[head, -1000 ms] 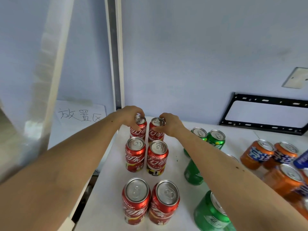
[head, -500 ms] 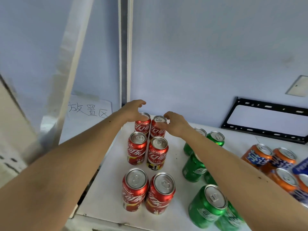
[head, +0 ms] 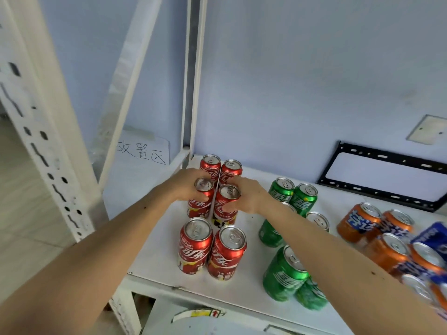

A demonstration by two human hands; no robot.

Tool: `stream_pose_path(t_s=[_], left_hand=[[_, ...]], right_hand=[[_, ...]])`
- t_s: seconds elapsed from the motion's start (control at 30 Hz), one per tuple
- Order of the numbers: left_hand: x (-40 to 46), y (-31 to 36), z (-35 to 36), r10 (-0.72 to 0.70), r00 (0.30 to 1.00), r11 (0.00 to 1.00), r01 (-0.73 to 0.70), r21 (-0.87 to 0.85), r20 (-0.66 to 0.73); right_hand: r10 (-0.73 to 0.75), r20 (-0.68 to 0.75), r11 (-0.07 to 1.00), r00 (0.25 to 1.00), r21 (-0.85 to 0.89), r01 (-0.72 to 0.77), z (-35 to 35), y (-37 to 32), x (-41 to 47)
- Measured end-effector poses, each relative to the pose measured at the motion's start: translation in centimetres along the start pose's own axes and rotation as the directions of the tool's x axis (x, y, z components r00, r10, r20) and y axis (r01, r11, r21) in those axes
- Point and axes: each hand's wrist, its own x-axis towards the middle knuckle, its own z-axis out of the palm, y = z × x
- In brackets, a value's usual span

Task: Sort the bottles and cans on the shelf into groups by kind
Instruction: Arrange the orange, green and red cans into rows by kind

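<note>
Head view looks down on a white shelf [head: 154,259] where the drinks stand in clusters: six red cans in a two-wide column on the left, green cans [head: 285,274] in the middle, orange cans [head: 358,223] and blue cans [head: 433,238] crowded at the right edge; the left hand [head: 186,189] curls round the middle-left red can [head: 202,201] just under its rim, and the right hand [head: 244,197] wraps the middle-right red can [head: 226,204] the same way, both cans upright on the shelf and nearly touching each other; the back pair of red cans [head: 221,169] stands just behind, the front pair of red cans [head: 212,250] just ahead. Such cans are rigid when sealed, smooth-sided and likely a little slick, with thin walls that dent under a hard squeeze; whether these are full, and so heavy, cannot be told from here, though the intact tabs suggest they probably are. A wrap around the upper body, thumb opposite fingers, looks the surest hold; sliding rather than lifting keeps the neighbours from toppling.
</note>
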Motion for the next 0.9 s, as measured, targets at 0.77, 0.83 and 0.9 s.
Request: stream_pose_path(t_s=[0.77, 0.83, 0.9], left_hand=[[-7.0, -0.6, 1.3, 0.139, 0.989, 0.842, -0.148, -0.519, -0.056], [-8.5, -1.5, 2.1, 0.185, 0.982, 0.797, -0.127, -0.59, 0.038], [-9.5, -2.7, 3.2, 0.195, 0.975, 0.804, -0.097, -0.586, 0.106]], right_hand=[[0.067, 0.008, 0.99, 0.998, 0.126, -0.067, 0.1, -2.3, -7.6], [0.047, 0.101, 0.994, 0.994, 0.097, -0.057, 0.9, -2.7, -9.4], [0.019, 0.1, 0.997, 0.995, 0.075, -0.027, 1.7, -3.0, -10.6]])
